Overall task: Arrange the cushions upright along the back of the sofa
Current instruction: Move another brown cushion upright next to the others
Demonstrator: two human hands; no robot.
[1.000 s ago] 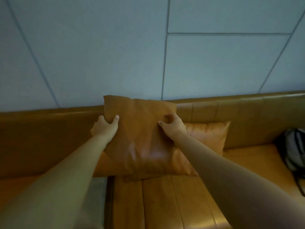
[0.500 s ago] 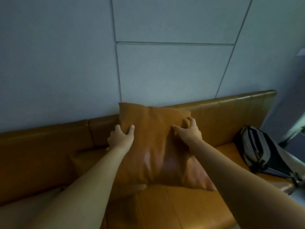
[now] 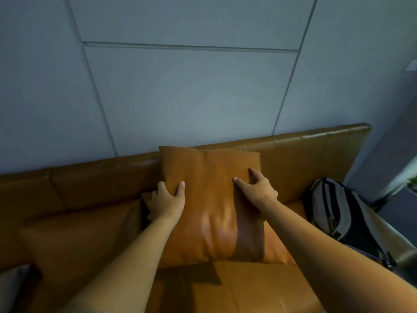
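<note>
A tan leather cushion (image 3: 209,199) stands upright against the backrest (image 3: 293,154) of the brown leather sofa. My left hand (image 3: 168,201) grips its left edge, thumb on the front face. My right hand (image 3: 257,188) presses on its upper right, fingers spread and gripping. A second cushion (image 3: 76,240) of the same colour leans to the left, partly behind my left forearm. Another cushion's corner (image 3: 279,251) shows low behind the held one on the right.
A grey and black backpack (image 3: 345,220) lies on the seat at the right end of the sofa. The sofa seat (image 3: 237,290) shows in front of the cushion. A grey panelled wall (image 3: 191,91) rises behind the backrest.
The cushion in both hands has shifted to the right along the backrest, passing the cushion that was on its right. The view has turned right, so the backpack shows more fully.
</note>
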